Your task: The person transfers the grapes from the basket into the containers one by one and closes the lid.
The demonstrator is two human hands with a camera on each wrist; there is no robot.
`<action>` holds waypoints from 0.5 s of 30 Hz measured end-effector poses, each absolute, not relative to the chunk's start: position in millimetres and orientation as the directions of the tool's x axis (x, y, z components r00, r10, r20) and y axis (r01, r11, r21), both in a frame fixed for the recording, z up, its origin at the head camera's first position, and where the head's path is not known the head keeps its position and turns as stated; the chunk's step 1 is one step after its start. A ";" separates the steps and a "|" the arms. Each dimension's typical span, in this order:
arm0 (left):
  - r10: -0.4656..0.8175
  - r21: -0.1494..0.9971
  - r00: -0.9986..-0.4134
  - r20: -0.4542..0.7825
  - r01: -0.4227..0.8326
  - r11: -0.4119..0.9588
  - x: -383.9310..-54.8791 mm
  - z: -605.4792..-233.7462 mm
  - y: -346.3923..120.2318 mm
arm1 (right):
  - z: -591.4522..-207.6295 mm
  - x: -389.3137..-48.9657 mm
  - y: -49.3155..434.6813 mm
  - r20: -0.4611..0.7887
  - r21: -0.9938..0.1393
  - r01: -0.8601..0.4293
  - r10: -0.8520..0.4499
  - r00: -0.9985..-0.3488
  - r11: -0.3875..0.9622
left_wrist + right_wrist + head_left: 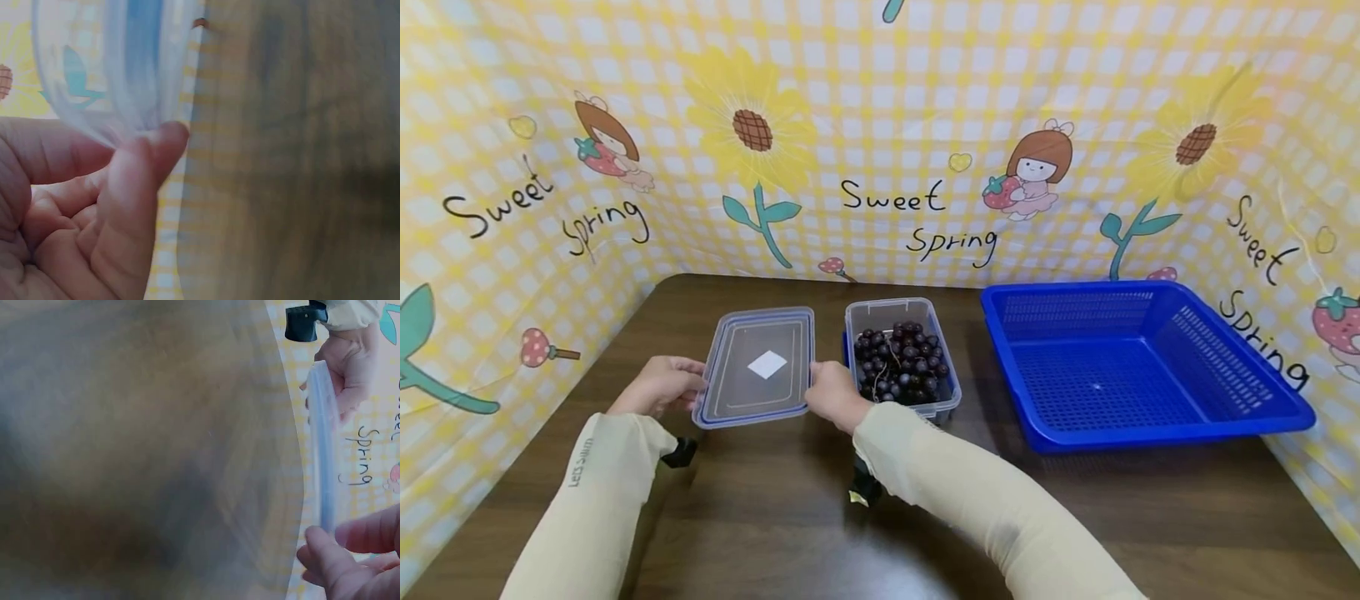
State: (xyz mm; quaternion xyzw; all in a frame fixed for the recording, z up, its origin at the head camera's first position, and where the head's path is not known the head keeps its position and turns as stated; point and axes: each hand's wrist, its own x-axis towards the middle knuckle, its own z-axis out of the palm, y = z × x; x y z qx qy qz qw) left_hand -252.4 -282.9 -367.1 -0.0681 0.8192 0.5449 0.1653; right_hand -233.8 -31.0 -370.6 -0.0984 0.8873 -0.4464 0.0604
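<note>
A clear plastic lid (737, 354) with a blue seal and a white diamond sticker is held up above the brown table. My left hand (658, 387) pinches its left edge; the left wrist view shows thumb and fingers of that hand (94, 206) on the lid's rim (140, 69). On the opposite edge my right hand (837, 392) grips the lid, and the right wrist view has the lid (323, 450) edge-on between both hands. Just right of the right hand stands a clear container (951, 379), uncovered, with dark grapes (902, 358) inside.
A large blue plastic basket (1120, 433) with slotted walls and nothing inside stands at the right of the wooden table (760, 517). Checked yellow cloth (880, 108) with printed flowers hangs behind and along both sides. Black straps (863, 483) sit at the wrists.
</note>
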 end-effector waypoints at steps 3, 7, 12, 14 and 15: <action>0.058 0.893 -0.947 -0.316 -0.276 0.354 -258.3 -359.8 -272.8 | -363.7 -241.4 -24.4 0.040 -0.789 -0.141 -0.180 -0.983 0.598; 0.044 0.905 -0.956 -0.289 -0.257 0.338 -263.9 -354.6 -261.9 | -355.9 -247.7 -15.3 0.032 -0.797 -0.111 -0.142 -0.989 0.594; 0.044 0.925 -0.971 -0.235 -0.209 0.317 -261.5 -350.3 -250.9 | -349.0 -252.2 -4.8 -0.041 -0.854 -0.050 -0.163 -0.986 0.518; 0.033 0.934 -0.975 -0.218 -0.199 0.296 -260.3 -349.0 -242.1 | -346.8 -253.6 1.2 -0.054 -0.873 -0.029 -0.156 -0.986 0.487; 0.023 0.938 -0.977 -0.211 -0.196 0.287 -259.9 -348.1 -236.9 | -345.9 -254.1 4.8 -0.057 -0.884 -0.019 -0.149 -0.987 0.467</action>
